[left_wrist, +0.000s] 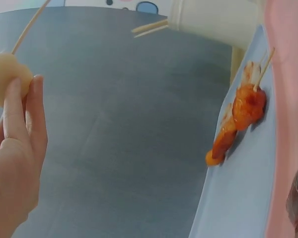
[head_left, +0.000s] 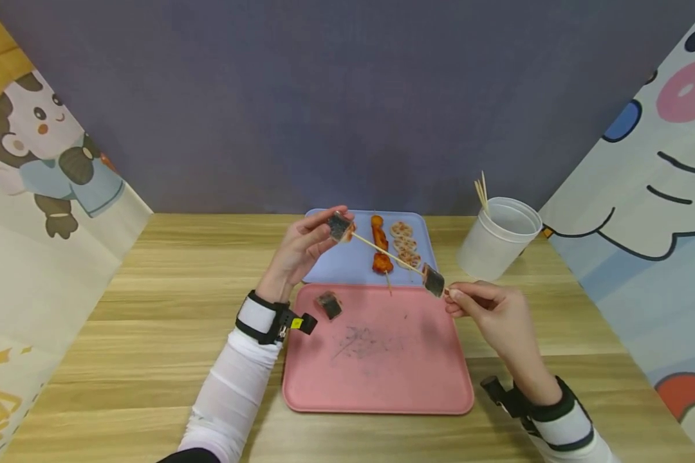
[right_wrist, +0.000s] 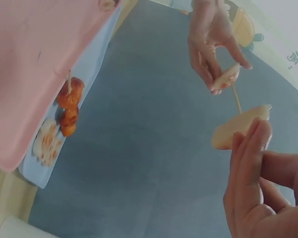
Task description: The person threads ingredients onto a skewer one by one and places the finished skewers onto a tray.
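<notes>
Between the two hands a thin wooden skewer slants down to the right. My left hand pinches a dark-skinned, pale-sided food piece at the skewer's upper end; how deep the stick goes in cannot be seen. A second such piece is threaded near the lower end, where my right hand pinches the stick. In the right wrist view this piece's pale side shows by the right fingers. A third dark-skinned piece lies on the pink tray, below the left hand.
Behind the pink tray, a light blue tray bears an orange-brown food skewer and a skewer of pale lotus-like slices. A white tub with several bare sticks stands at the back right, near the dark back wall.
</notes>
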### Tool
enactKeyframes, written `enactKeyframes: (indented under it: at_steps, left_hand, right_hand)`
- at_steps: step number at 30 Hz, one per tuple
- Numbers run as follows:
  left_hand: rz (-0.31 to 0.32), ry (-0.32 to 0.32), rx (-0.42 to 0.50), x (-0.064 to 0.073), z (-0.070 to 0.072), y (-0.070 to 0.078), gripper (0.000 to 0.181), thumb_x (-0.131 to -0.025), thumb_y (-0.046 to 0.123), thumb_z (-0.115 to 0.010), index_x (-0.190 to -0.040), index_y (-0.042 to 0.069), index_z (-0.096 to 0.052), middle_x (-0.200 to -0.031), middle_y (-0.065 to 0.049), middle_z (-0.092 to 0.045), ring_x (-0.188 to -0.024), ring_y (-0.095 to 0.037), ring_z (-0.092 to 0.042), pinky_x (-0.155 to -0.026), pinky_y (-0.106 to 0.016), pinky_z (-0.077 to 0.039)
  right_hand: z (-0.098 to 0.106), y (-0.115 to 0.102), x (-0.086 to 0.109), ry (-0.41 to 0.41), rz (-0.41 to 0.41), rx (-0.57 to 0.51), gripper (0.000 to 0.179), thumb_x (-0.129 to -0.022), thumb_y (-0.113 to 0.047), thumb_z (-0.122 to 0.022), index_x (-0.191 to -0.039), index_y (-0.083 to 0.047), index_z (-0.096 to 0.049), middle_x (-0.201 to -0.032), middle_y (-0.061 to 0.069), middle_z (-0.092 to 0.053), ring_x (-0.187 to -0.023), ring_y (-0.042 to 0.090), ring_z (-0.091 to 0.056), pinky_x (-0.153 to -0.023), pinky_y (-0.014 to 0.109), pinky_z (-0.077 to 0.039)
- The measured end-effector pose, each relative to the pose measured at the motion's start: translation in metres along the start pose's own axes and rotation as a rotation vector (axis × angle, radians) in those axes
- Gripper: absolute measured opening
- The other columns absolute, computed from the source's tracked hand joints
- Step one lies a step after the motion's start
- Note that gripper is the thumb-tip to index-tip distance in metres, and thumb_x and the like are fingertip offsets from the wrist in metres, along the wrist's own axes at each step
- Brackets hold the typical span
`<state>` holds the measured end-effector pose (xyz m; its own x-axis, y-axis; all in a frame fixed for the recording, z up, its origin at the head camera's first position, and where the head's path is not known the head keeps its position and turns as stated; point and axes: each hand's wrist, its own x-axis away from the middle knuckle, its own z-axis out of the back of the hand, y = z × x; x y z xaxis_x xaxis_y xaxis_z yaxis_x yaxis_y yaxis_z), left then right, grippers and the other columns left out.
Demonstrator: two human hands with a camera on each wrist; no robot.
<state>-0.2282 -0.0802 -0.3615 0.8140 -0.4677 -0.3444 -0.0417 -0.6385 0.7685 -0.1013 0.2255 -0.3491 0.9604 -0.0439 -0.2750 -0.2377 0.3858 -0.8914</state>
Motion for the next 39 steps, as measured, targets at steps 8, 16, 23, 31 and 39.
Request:
enactKeyframes:
  at_steps: [8,16,23,31,39]
  left_hand:
    - [0.023,0.016,0.028,-0.002,-0.005,-0.004,0.045,-0.078,0.023,-0.076,-0.119,0.008,-0.066,-0.121,-0.009,-0.063,-0.116,-0.020,-0.059,-0.091,-0.026,-0.051]
    - [0.046,0.024,0.064,-0.004,-0.013,-0.014,0.046,-0.076,0.022,-0.078,-0.118,0.005,-0.066,-0.117,-0.009,-0.065,-0.113,-0.021,-0.061,-0.091,-0.028,-0.052]
    - [0.083,0.060,0.103,-0.001,-0.014,-0.017,0.043,-0.075,0.023,-0.078,-0.114,0.007,-0.068,-0.119,-0.010,-0.064,-0.112,-0.022,-0.062,-0.094,-0.029,-0.050]
    - [0.076,0.077,0.114,0.001,-0.016,-0.018,0.049,-0.076,0.024,-0.078,-0.120,0.007,-0.065,-0.118,-0.010,-0.064,-0.111,-0.021,-0.062,-0.093,-0.028,-0.050]
    - [0.073,0.097,0.144,0.003,-0.010,-0.017,0.050,-0.078,0.025,-0.076,-0.121,0.004,-0.062,-0.120,-0.013,-0.063,-0.110,-0.021,-0.063,-0.092,-0.026,-0.051]
  right_hand:
    - [-0.008,0.003,0.003,0.003,0.005,0.018,0.015,-0.086,-0.002,-0.067,-0.096,0.009,-0.071,-0.080,0.014,-0.072,-0.061,0.011,-0.069,-0.057,0.031,-0.057]
    - [-0.013,0.002,0.006,0.029,0.015,-0.010,0.014,-0.086,0.001,-0.066,-0.096,0.009,-0.071,-0.081,0.015,-0.072,-0.060,0.011,-0.069,-0.057,0.031,-0.057]
    - [-0.012,-0.001,0.008,0.078,0.037,0.014,0.013,-0.085,0.000,-0.067,-0.096,0.007,-0.072,-0.080,0.012,-0.073,-0.058,0.009,-0.068,-0.055,0.029,-0.056]
    - [-0.017,-0.001,0.010,0.091,0.065,0.019,0.014,-0.084,0.002,-0.067,-0.096,0.007,-0.072,-0.081,0.021,-0.071,-0.057,0.008,-0.068,-0.054,0.027,-0.056]
    - [-0.023,-0.005,0.010,0.082,0.073,-0.002,0.014,-0.084,0.002,-0.068,-0.097,0.005,-0.073,-0.082,0.020,-0.071,-0.057,0.008,-0.068,-0.054,0.029,-0.056]
